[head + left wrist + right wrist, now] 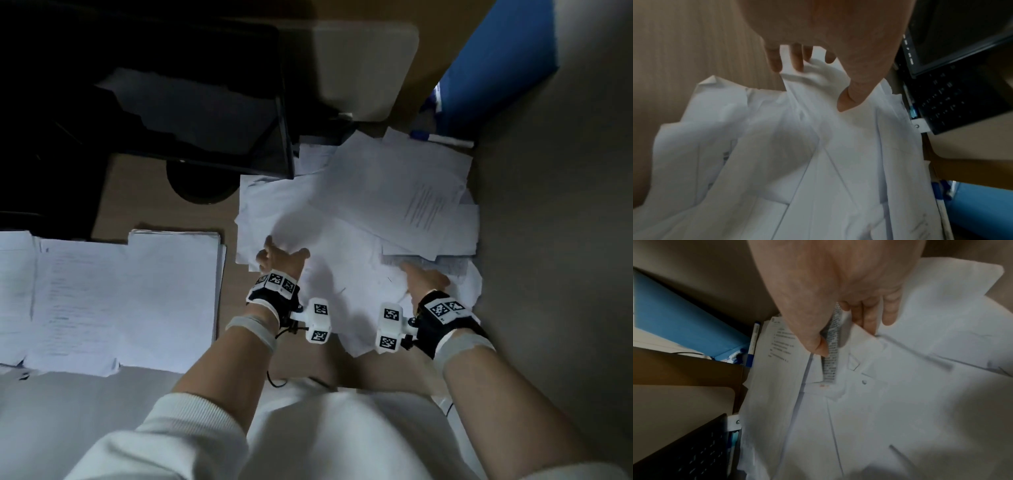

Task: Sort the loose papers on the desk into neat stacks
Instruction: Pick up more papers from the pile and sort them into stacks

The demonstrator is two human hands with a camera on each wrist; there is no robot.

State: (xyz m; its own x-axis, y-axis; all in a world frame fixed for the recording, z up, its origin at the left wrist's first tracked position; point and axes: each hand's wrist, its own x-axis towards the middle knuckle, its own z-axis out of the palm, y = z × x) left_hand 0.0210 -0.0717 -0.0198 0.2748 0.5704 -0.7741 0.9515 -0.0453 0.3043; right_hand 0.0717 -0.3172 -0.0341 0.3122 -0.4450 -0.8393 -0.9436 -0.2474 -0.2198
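Observation:
A loose pile of white papers (359, 219) lies crisscrossed on the wooden desk (144, 198), right of centre. My left hand (281, 257) grips the pile's near left edge. In the left wrist view its thumb (851, 99) presses on top of a bent sheet (818, 76) and its fingers (797, 61) curl underneath. My right hand (423, 275) holds the near right part of the pile. There its thumb (818, 347) and fingers (869, 318) pinch a thin bundle of printed sheets (831, 350) by the edge. Two squared stacks (171, 301) lie side by side at the left.
A dark laptop (178, 102) with a sheet on it stands behind the stacks, and a round black base (202, 185) is beside the pile. A blue box (496, 65) and a blue-capped pen (442, 138) sit at the back right. A wall borders the pile's right side.

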